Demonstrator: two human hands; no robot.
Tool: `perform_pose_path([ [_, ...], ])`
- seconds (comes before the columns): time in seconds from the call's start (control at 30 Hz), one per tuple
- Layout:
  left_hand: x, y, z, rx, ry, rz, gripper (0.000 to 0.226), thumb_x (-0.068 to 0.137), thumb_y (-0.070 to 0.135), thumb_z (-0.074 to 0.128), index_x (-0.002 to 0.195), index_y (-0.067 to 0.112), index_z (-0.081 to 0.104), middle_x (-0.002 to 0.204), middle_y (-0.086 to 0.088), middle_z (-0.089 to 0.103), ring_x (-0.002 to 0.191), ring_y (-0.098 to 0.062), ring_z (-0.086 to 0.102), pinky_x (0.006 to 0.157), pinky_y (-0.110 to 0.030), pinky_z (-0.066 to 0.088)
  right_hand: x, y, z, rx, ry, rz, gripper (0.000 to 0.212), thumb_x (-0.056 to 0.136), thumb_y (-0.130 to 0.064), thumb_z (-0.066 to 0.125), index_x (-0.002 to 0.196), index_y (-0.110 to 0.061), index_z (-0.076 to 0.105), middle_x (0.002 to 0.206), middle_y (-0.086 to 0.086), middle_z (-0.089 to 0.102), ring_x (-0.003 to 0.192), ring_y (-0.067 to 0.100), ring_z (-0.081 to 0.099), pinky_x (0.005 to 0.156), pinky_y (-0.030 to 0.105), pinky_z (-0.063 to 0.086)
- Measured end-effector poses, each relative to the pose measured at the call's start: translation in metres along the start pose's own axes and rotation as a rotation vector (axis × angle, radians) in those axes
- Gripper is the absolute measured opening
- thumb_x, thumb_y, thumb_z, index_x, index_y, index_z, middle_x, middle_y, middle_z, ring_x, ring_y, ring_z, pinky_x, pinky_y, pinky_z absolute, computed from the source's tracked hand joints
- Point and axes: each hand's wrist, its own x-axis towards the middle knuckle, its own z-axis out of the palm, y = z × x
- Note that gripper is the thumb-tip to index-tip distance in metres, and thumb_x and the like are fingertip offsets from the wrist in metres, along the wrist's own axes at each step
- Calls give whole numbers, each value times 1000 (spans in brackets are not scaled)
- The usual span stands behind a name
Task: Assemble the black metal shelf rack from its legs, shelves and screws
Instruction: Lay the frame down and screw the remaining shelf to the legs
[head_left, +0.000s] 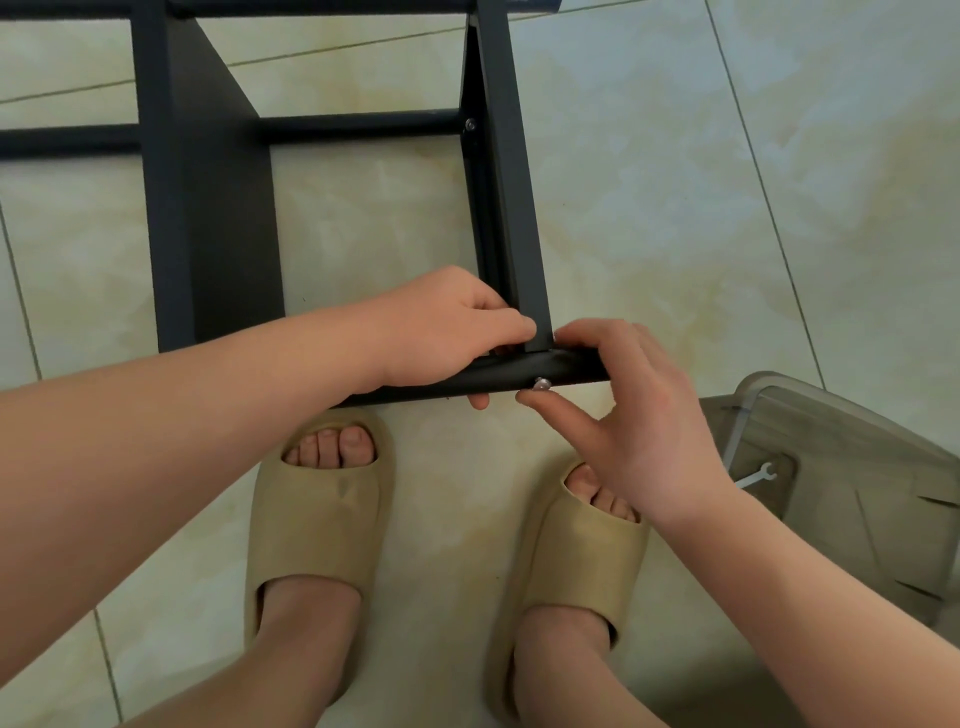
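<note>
The left hand (447, 327) is closed around the near rail (576, 366) of the black rack: its fingers curl over the top where the upright leg (511, 182) meets the rail, and one fingertip shows below the rail's lower edge. The right hand (639, 415), at 3 o'clock of the left and just beside it, also clasps that rail near its end. Its fingers hook over the top edge, and its thumb reaches in from 5 o'clock with the tip touching the rail just under a silver screw (542, 383). That screw sits in the rail's front face between the two hands, its head standing proud of the metal. From the joint the leg runs off toward 12 o'clock, tilted slightly, and carries a second screw (470, 124) where a cross rail (358, 124) joins it. At 10 o'clock of the hands a flat black shelf panel (223, 208) stands on edge on the floor (675, 182), with more black bars crossing behind it toward 9 o'clock and along the top edge of the view. The floor is pale glossy tile with thin dark joints. At 6 o'clock, below the rail, are the person's feet in tan open-toed slippers, the left slipper (322, 509) and the right slipper (576, 551). At 4 o'clock of the right hand sits a translucent grey plastic bin (857, 467), and a small light-coloured wrench (756, 475) lies inside near its closer wall.
</note>
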Motion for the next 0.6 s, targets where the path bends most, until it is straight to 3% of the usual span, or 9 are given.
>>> perform_pose_path([
  [0.13, -1, 0, 0, 0, 5, 6, 36, 99, 43, 50, 92, 14, 71, 63, -2, 73, 56, -8, 59, 64, -31, 42, 5, -4, -5, 247, -138, 294, 38, 78, -35, 86, 106, -26, 63, 90, -17, 65, 79, 8, 61, 70, 21, 50],
  [0.2, -1, 0, 0, 4, 4, 12, 37, 99, 43, 50, 92, 14, 72, 64, -2, 73, 57, -10, 60, 63, -31, 42, 8, -5, -7, 339, -156, 397, 36, 72, -35, 89, 96, -30, 62, 73, -12, 62, 65, 6, 57, 61, 15, 45],
  [0.33, -1, -1, 1, 16, 6, 20, 36, 98, 43, 51, 91, 14, 71, 64, -2, 73, 63, -17, 66, 68, -35, 45, 8, -9, -7, 353, -140, 421, 39, 70, -34, 90, 92, -27, 59, 72, 5, 61, 64, 16, 52, 58, 19, 42],
  [0.43, 1, -2, 1, 28, 9, 14, 35, 98, 44, 51, 90, 16, 71, 62, -2, 73, 54, -11, 62, 57, -25, 42, 7, -12, -7, 404, -132, 476, 39, 70, -30, 91, 93, -26, 60, 75, 12, 63, 65, 20, 52, 59, 25, 44],
  [0.5, 2, -2, 1, 40, 7, 14, 36, 98, 45, 51, 89, 17, 72, 60, -2, 72, 49, -6, 59, 50, -17, 39, 6, -12, -7, 433, -123, 508, 40, 69, -28, 92, 93, -26, 61, 76, 13, 62, 64, 21, 52, 59, 27, 45],
  [0.6, 3, -2, 1, 54, 3, 24, 37, 97, 46, 50, 86, 18, 71, 61, -3, 72, 54, -9, 63, 58, -25, 43, 6, -13, -9, 459, -106, 557, 40, 69, -27, 93, 91, -33, 60, 78, 8, 61, 57, 11, 49, 51, 29, 46],
])
